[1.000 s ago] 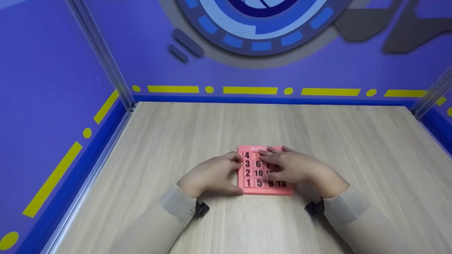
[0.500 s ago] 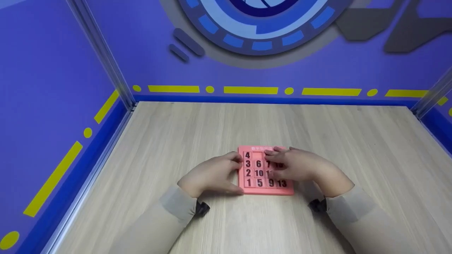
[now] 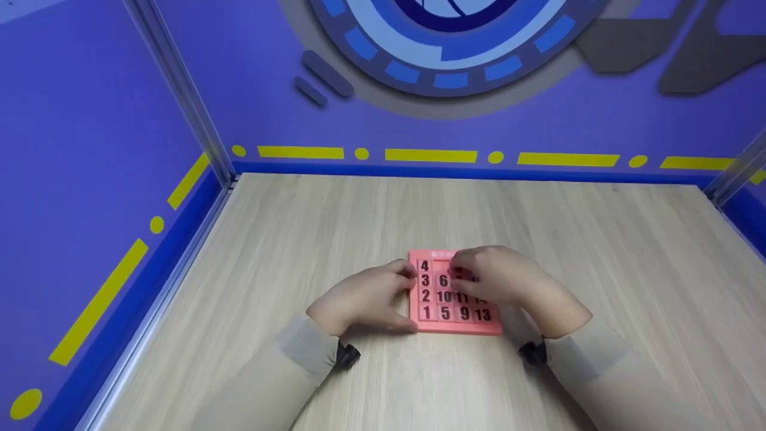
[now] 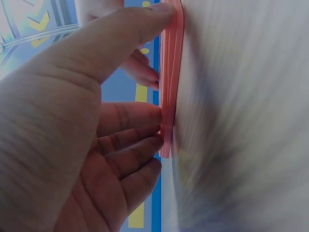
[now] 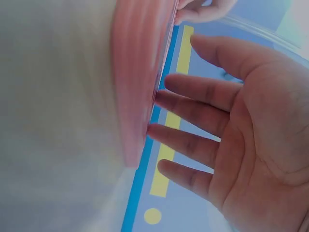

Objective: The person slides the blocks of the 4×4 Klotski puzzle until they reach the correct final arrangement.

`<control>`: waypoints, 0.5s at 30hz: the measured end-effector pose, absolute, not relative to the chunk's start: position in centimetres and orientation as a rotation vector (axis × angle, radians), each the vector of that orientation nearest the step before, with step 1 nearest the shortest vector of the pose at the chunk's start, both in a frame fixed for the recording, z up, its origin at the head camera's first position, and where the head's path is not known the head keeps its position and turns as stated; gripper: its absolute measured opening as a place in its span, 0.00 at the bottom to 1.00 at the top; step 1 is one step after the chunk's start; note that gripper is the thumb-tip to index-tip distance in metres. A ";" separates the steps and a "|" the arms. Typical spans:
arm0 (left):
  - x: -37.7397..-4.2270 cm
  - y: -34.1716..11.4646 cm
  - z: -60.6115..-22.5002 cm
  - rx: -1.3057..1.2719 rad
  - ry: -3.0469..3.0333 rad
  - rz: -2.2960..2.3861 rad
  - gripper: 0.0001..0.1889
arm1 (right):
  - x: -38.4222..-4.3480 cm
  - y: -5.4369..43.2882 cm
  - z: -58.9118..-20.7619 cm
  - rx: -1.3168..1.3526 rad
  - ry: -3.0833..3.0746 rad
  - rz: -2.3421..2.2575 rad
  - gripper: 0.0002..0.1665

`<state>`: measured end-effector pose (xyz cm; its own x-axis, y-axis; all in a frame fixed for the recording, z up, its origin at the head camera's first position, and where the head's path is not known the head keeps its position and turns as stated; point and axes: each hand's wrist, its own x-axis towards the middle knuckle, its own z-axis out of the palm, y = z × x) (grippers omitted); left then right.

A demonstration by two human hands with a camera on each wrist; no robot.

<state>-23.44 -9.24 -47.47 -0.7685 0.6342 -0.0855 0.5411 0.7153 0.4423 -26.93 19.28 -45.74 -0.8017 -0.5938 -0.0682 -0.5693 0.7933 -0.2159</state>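
A pink number slide puzzle (image 3: 458, 327) lies flat on the table, with black numbers on its tiles. At its upper left, a gap (image 3: 441, 264) shows beside the 4 tile (image 3: 424, 266). Along the left edge rests my left hand (image 3: 365, 298), thumb at the near corner and fingertips farther up the side. My right hand (image 3: 499, 276) reaches over the upper right tiles and hides several. In the right wrist view, its fingers (image 5: 188, 140) extend toward the puzzle face, two fingertips right at the surface and the thumb held away.
The wooden table (image 3: 299, 227) runs back to a blue-purple wall (image 3: 251, 108) with yellow marks. Another panel (image 3: 78, 167) stands along the left side, joined by a metal post (image 3: 179, 84). Black bands (image 3: 347, 355) sit at both wrists.
My right fingertips first slid right across the top row, then drew together near the gap. The 11 and 14 tiles show more now. My left hand stays at the puzzle's edge.
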 end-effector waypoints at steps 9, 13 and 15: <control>-23.6 -9.2 -47.5 0.950 2.697 0.537 0.43 | -27.0 17.6 -46.1 -0.966 2.622 -0.339 0.44; -23.6 -9.2 -47.4 0.949 2.691 0.542 0.43 | -26.9 17.6 -46.4 -0.958 2.570 -0.350 0.48; -23.7 -9.4 -47.4 0.943 2.693 0.548 0.44 | -27.0 17.6 -46.5 -0.955 2.574 -0.348 0.48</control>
